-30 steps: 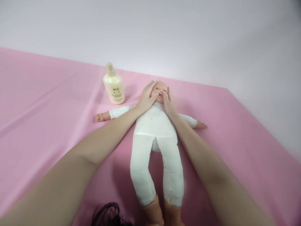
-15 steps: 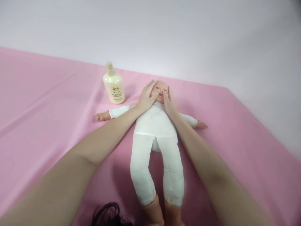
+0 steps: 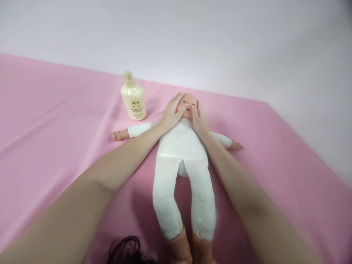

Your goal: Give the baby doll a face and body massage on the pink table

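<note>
cream pump bottle upright, far left of doll's head. left hand flat on doll face, fingers spread, not clenched. doll supine mid pink sheet. right hand flat on other cheek, not gripping.

There is one baby doll in white clothes, and one cream lotion bottle. Two hands are on the doll's face: one left hand and one right hand. One pink cloth lies under all.
</note>
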Tool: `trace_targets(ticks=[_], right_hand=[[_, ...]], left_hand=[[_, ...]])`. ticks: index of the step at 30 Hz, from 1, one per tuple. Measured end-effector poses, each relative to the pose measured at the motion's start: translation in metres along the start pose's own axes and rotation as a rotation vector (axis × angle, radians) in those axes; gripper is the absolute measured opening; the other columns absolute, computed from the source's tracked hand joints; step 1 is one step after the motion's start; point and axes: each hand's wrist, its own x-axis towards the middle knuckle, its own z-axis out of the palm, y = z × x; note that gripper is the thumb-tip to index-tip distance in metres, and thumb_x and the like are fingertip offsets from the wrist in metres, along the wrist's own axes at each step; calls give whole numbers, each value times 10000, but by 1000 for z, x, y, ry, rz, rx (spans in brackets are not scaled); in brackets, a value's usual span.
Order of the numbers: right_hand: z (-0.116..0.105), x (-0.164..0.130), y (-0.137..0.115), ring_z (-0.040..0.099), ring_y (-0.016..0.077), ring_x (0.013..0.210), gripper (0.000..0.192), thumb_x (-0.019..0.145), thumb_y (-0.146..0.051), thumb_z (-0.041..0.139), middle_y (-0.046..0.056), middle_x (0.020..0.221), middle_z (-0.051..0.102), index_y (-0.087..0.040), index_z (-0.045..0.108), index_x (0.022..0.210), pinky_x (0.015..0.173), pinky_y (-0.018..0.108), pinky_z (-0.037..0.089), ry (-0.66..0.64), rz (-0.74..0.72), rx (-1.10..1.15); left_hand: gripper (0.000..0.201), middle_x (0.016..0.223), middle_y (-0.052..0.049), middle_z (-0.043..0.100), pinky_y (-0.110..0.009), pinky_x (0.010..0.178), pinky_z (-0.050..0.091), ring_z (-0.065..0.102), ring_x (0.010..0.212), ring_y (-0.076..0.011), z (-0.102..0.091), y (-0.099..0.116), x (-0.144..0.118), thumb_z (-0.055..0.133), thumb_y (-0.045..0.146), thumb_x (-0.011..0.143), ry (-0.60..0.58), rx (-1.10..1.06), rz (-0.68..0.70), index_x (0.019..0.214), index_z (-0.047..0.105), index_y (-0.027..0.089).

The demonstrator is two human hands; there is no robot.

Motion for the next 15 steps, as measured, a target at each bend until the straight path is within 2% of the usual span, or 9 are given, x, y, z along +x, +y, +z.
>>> trace_targets(ticks=[3, 9, 15], right_hand=[[0, 0, 0, 237, 270, 1628, 923, 973, -792, 398, 73, 1749, 267, -203, 255, 1669, 1353, 460, 169, -7, -14, -5], [0, -1, 0, 215, 244, 1636, 930, 937, -831, 418, 14, 1750, 265, -281, 261, 1669, 1359, 466, 159, 0, 13, 14], [0, 0, -2, 210, 256, 1637, 989, 915, -851, 429, 28, 1752, 252, -245, 254, 1676, 1359, 467, 136, 3, 13, 31]], left_hand=[[689, 1653, -122, 433, -494, 1319, 273, 406, 1547, -290, 0, -1, 0, 450, 696, 996, -6, 4, -2, 1539, 467, 271], [710, 1656, -122, 430, -508, 1320, 262, 401, 1550, -301, 0, -1, 1, 456, 719, 983, -8, -3, -15, 1535, 472, 274], [711, 1651, -121, 438, -501, 1323, 265, 401, 1551, -299, 1, -1, 1, 457, 724, 980, -3, -8, -7, 1529, 480, 272]])
